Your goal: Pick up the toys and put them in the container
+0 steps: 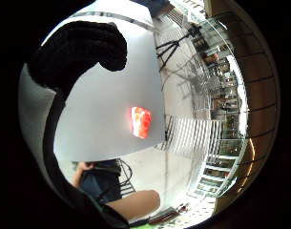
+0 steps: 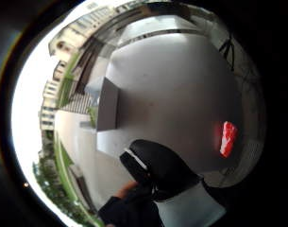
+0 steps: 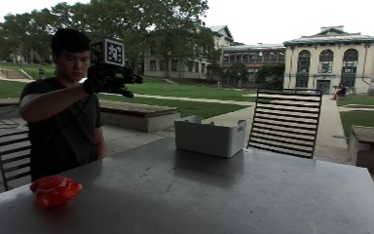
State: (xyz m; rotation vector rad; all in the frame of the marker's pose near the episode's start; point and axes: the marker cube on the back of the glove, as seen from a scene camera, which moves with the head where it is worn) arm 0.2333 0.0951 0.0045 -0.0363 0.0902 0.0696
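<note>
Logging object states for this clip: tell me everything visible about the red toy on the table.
The red toy is a rounded, lumpy, glossy piece that looks like plastic or rubber, bright red with paler orange patches; what it depicts cannot be told. It lies alone on the grey table near the corner nearest the person, far from the white container at the opposite side. Nothing touches it but the tabletop. The gloved right hand is raised in the air well above it and holds nothing. Both palm views show it as a small red shape on bare tabletop.

The gloved right hand (image 3: 107, 80) is raised at shoulder height, fingers loosely curled, holding nothing
</note>
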